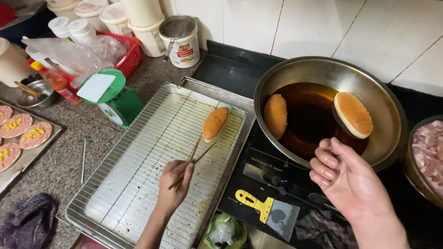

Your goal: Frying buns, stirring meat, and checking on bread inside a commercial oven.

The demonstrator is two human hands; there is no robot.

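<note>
Here, left hand (pixel 174 182) gripping thin wooden chopsticks (pixel 196 156) beside an oval golden bun (pixel 215 123); right hand (pixel 347 177) loosely curled, empty.

Kitchen counter clutter around a green scale (pixel 117 99).

Just behind the scale stands a red basket (pixel 127 57) stuffed with clear plastic bags (pixel 69 53). White tubs (pixel 143 18) are stacked behind that against the tiled wall. Behind and to the right of the scale is a white bucket (pixel 181 39) with a strainer on top. Left of the scale lie an orange sauce bottle (pixel 57 83) and a metal bowl (pixel 37 94) with a wooden spoon (pixel 26 89). Nearer and to the left, a tray (pixel 27 159) carries topped pink rounds (pixel 16 125). A dark cloth (pixel 27 223) lies nearer still. Well to the right of the scale, a yellow-handled scraper (pixel 265 210) rests on the black hob, and a bowl of raw meat (pixel 427 157) sits farthest right.
</note>
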